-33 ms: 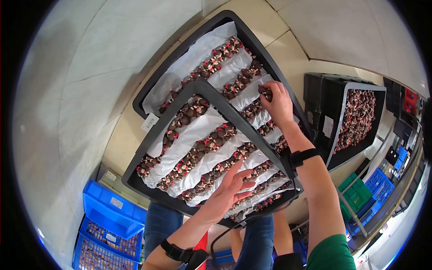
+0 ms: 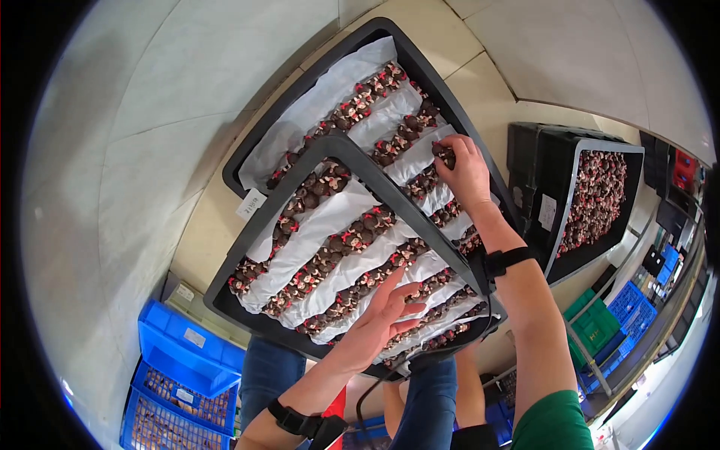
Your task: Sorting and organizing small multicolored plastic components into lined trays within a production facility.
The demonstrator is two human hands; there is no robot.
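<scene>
My right hand (image 2: 466, 178) pinches a small dark-brown figure (image 2: 444, 155) between thumb and fingers, above the right side of the far black tray (image 2: 444, 99). Below it, rows of similar brown figures (image 2: 405, 139) with cream and red parts lie between strips of white paper (image 2: 373, 125). A second black tray (image 2: 264, 215) overlaps the near part of the first and holds more rows of such figures (image 2: 334, 251). My left hand (image 2: 375, 324) is over this nearer tray's front side, fingers apart and nothing in them. Some figures beneath that hand are hidden.
Blue crates (image 2: 187, 346) stand at the lower left, some holding small items. At the right a black crate (image 2: 600, 202) is full of similar figures, with a green crate (image 2: 595, 322) beyond. A dark cable (image 2: 375, 381) hangs by the near tray. A wall (image 2: 187, 75) rises at left.
The cable below the near tray has shifted slightly. Both hands stay in nearly the same place, and the right one keeps its pinch on the figure.
</scene>
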